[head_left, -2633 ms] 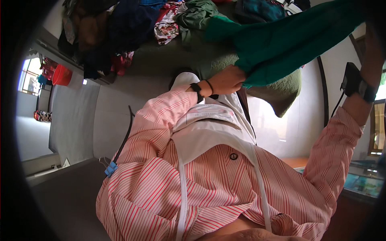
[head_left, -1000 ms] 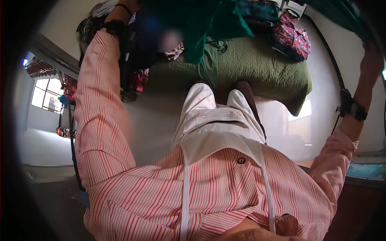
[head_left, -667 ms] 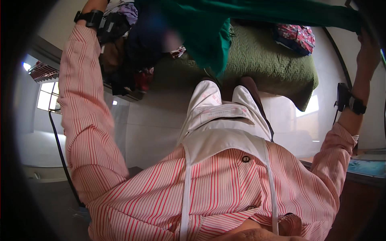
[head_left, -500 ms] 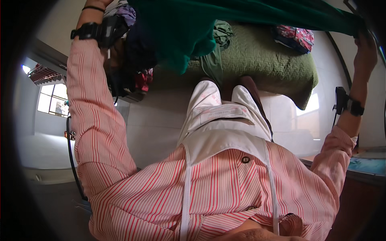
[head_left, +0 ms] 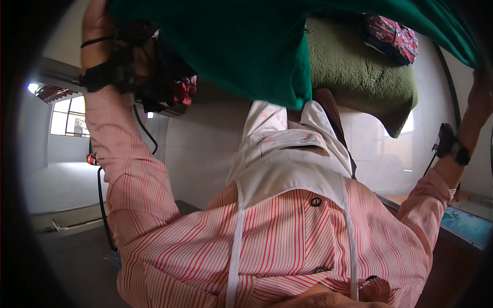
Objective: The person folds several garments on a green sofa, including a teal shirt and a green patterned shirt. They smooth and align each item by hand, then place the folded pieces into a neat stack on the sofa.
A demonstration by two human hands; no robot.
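A dark green garment (head_left: pixel 246 56) is stretched in the air between my two hands, its wide part hanging toward my knees. A narrower length of it runs to my right hand (head_left: pixel 480 95) at the far right edge, whose fingers are closed on its end. At the upper left, my left hand (head_left: pixel 96 18) is at the garment's other end; its fingers lie beyond the picture's top edge. The cloth pulls up to that hand and appears held by it.
Below the garment, a green quilted cover (head_left: pixel 359 66) lies over a bed or bench. Folded floral clothing (head_left: pixel 393 38) rests on it at the right. A pile of dark clothes (head_left: pixel 162 77) with a red piece (head_left: pixel 185 90) is at the left. A window (head_left: pixel 69 117) shows far left.
The green garment has spread wider and come down closer to my knees, covering more of the quilted cover. My left hand has moved left and my right hand slightly outward and lower.
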